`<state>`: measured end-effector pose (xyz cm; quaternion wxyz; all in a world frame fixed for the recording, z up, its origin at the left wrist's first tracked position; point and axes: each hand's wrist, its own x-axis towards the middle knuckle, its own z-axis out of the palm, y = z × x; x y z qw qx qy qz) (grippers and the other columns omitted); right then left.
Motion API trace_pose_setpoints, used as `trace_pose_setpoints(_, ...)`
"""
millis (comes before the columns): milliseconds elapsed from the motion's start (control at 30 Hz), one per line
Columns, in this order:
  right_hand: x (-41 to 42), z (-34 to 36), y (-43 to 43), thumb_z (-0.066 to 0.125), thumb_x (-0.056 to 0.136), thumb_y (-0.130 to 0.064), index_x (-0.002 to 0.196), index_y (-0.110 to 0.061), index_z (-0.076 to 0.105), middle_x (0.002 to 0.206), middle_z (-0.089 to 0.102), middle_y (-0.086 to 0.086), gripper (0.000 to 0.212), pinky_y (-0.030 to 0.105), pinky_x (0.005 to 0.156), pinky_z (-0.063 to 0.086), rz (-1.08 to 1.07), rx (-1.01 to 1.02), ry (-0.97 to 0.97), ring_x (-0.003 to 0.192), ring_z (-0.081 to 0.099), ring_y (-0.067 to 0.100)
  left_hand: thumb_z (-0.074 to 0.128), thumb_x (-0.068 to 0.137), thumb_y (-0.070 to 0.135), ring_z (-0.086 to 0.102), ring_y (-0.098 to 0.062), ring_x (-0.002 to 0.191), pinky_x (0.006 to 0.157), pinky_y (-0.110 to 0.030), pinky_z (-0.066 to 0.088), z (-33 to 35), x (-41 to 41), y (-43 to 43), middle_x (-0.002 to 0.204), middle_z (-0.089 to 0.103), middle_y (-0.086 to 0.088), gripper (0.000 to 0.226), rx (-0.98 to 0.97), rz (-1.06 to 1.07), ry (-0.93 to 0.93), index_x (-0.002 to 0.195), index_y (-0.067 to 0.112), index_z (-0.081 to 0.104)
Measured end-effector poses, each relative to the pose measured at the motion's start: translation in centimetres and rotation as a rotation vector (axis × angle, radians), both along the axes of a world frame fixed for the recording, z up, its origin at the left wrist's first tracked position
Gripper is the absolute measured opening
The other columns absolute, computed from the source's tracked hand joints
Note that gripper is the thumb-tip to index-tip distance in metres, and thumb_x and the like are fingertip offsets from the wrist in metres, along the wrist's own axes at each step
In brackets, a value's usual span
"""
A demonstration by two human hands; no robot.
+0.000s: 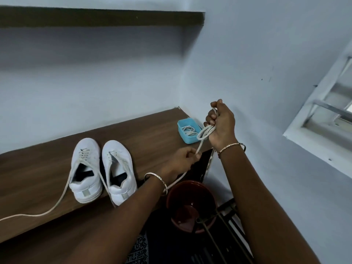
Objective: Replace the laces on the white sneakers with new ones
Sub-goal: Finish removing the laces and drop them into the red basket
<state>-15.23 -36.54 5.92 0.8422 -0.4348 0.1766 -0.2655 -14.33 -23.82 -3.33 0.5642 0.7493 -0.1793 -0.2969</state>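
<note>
Two white sneakers stand side by side on a brown wooden table (38,164), heels toward the camera and toes toward the pale blue wall. The left sneaker (86,169) keeps its lace (62,193) in the front eyelets only; one loose end runs down past the heel and trails across the tabletop to the left edge of the view. The right sneaker (119,171) has a lace strand lying along its opening and down past its heel, and its front eyelets look bare. The right hand (222,123) is raised above the table's far corner, fingers curled tight around a coil of white lace (205,133), whose loops hang out below the fist. From the coil a single strand drops to the left hand (182,161), which pinches it between thumb and fingertips, the other fingers folded in; the strand continues down behind the left wrist. Each wrist wears a thin bangle. A small blue box (187,139) sits near the far right corner of the table, just beside the raised hand, with more white laces (188,130) coiled inside. Below the table edge, between the forearms, stands a dark red bucket (190,205). A wooden shelf (95,17) runs along the wall above, and a white window frame (320,119) shows at the right.
</note>
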Motion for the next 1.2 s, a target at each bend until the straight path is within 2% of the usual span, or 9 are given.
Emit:
trace_pose_setpoints(200, 0.3, -4.8, -2.0, 0.047, 0.103, -0.033, 0.079, -0.014, 0.056, 0.053, 0.036, -0.003, 0.032, 0.021, 0.045, 0.026, -0.030, 0.083, 0.087, 0.043, 0.028, 0.010, 0.058, 0.097, 0.003, 0.060, -0.011, 0.078, 0.071, -0.021, 0.052, -5.1, 1.0, -2.9, 0.082, 0.067, -0.003, 0.014, -0.057, 0.068, 0.073, 0.097, 0.007, 0.072)
trace_pose_setpoints(333, 0.6, -8.3, -2.9, 0.049, 0.102, -0.034, 0.076, -0.014, 0.060, 0.052, 0.041, -0.005, 0.034, 0.020, 0.043, 0.030, -0.079, 0.001, 0.267, 0.043, 0.032, 0.007, 0.063, 0.092, -0.003, 0.059, -0.014, 0.074, 0.069, -0.026, 0.053, -6.7, 2.1, -4.9, 0.076, 0.065, -0.005, 0.016, -0.060, 0.151, 0.090, 0.085, 0.009, 0.070)
trace_pose_setpoints(500, 0.8, -15.0, -3.7, 0.051, 0.099, -0.027, 0.073, -0.015, 0.064, 0.054, 0.048, -0.008, 0.032, 0.019, 0.046, 0.029, -0.124, -0.080, 0.436, 0.051, 0.036, 0.006, 0.070, 0.085, 0.003, 0.064, -0.023, 0.075, 0.084, -0.047, 0.058, -10.9, 3.4, -4.5, 0.080, 0.069, -0.017, 0.019, 0.124, 0.078, 0.090, 0.074, 0.019, 0.072)
trace_pose_setpoints(733, 0.4, -20.7, -3.2, 0.049, 0.101, -0.028, 0.080, -0.009, 0.064, 0.054, 0.048, -0.008, 0.032, 0.020, 0.049, 0.030, -0.051, -0.127, 0.534, 0.050, 0.036, 0.005, 0.054, 0.095, -0.003, 0.059, -0.028, 0.087, 0.091, -0.048, 0.053, -14.4, 2.5, -5.2, 0.077, 0.061, -0.012, 0.026, 0.129, -0.020, 0.242, 0.080, 0.012, 0.069)
trace_pose_setpoints(833, 0.3, -22.0, -2.7, 0.048, 0.102, -0.031, 0.080, -0.009, 0.066, 0.058, 0.050, -0.003, 0.036, 0.022, 0.052, 0.035, -0.009, -0.175, 0.589, 0.053, 0.041, 0.008, 0.045, 0.095, -0.011, 0.058, -0.030, 0.093, 0.080, -0.037, 0.051, -15.4, 2.4, -4.7, 0.086, 0.065, -0.013, 0.027, 0.138, -0.072, 0.283, 0.105, -0.001, 0.069)
trace_pose_setpoints(933, 0.0, -23.2, -2.8, 0.047, 0.103, -0.033, 0.086, -0.008, 0.070, 0.078, 0.068, 0.007, 0.038, 0.034, 0.070, 0.049, 0.095, -0.339, 0.754, 0.073, 0.060, 0.019, 0.042, 0.094, -0.017, 0.060, -0.027, 0.101, 0.066, -0.018, 0.052, -15.6, 2.8, -3.4, 0.110, 0.065, -0.015, 0.040, 0.217, -0.139, 0.258, 0.127, -0.004, 0.060)
trace_pose_setpoints(1033, -0.9, -23.9, -3.3, 0.047, 0.102, -0.029, 0.108, -0.001, 0.068, 0.115, 0.067, 0.019, 0.036, 0.038, 0.090, 0.047, 0.289, -0.610, 1.033, 0.104, 0.062, 0.034, 0.043, 0.095, -0.012, 0.063, -0.025, 0.088, 0.064, -0.018, 0.051, -15.8, 3.4, -2.2, 0.113, 0.065, -0.021, 0.039, 0.298, -0.102, 0.182, 0.130, -0.003, 0.060)
trace_pose_setpoints(1100, -1.5, -23.8, -3.3, 0.049, 0.100, -0.023, 0.120, 0.004, 0.061, 0.123, 0.062, 0.021, 0.036, 0.040, 0.092, 0.048, 0.302, -0.672, 1.137, 0.110, 0.059, 0.037, 0.044, 0.099, -0.004, 0.059, -0.017, 0.083, 0.064, -0.019, 0.050, -15.5, 3.5, -1.6, 0.108, 0.059, -0.015, 0.037, 0.323, -0.064, 0.212, 0.133, 0.003, 0.057)
trace_pose_setpoints(1200, -2.0, -22.8, -2.5, 0.052, 0.097, -0.026, 0.123, 0.001, 0.060, 0.125, 0.062, 0.022, 0.038, 0.039, 0.091, 0.050, 0.231, -0.709, 1.227, 0.112, 0.060, 0.038, 0.047, 0.101, 0.002, 0.059, -0.017, 0.091, 0.073, -0.023, 0.053, -14.2, 3.6, -0.6, 0.106, 0.057, -0.011, 0.030, 0.275, -0.027, 0.240, 0.128, 0.006, 0.061)
